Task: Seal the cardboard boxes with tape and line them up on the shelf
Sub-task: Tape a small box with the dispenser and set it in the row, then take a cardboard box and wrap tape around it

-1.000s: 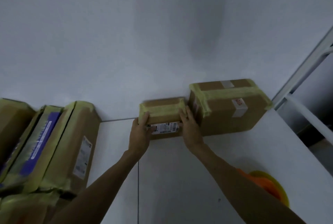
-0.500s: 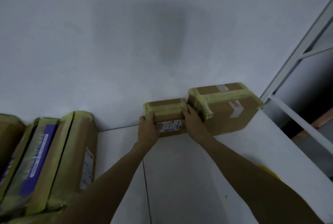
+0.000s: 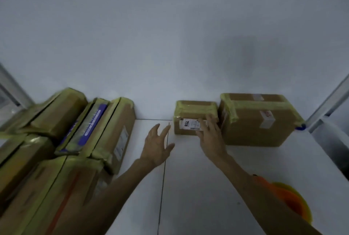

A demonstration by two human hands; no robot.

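Shelf (image 3: 188,187), white, loaded along its back wall, with your hands at the middle.
A stack of taped boxes (image 3: 56,149) fills your 8 o'clock. At 4 o'clock stands the large taped box (image 3: 256,121), and the small taped box (image 3: 194,110) sits just beside it on its 9 o'clock side, both against the wall. Your right hand (image 3: 211,138) comes in from 5 o'clock, its straight fingers lying on the small box's front over the white label (image 3: 190,124). Your left hand (image 3: 156,147) hovers at 6 o'clock, fingers spread wide, holding nothing, clear of that box. An orange-and-yellow roll (image 3: 290,200) shows at 5 o'clock, partly behind your right forearm.
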